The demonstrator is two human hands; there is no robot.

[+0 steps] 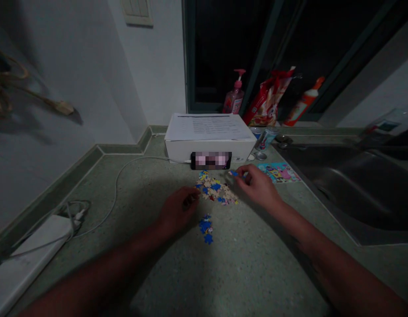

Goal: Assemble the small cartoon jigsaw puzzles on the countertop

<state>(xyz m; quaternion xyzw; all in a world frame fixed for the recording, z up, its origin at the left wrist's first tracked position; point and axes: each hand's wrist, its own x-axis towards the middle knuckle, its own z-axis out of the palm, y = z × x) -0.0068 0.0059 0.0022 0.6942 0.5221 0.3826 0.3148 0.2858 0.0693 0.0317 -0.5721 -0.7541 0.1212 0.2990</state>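
A person's right hand, fingers narrowly pinched, holds a blue puzzle piece above a heap of jigsaw pieces on a speckled counter. The loosely curled left hand sits just beside the heap, its grip unclear.
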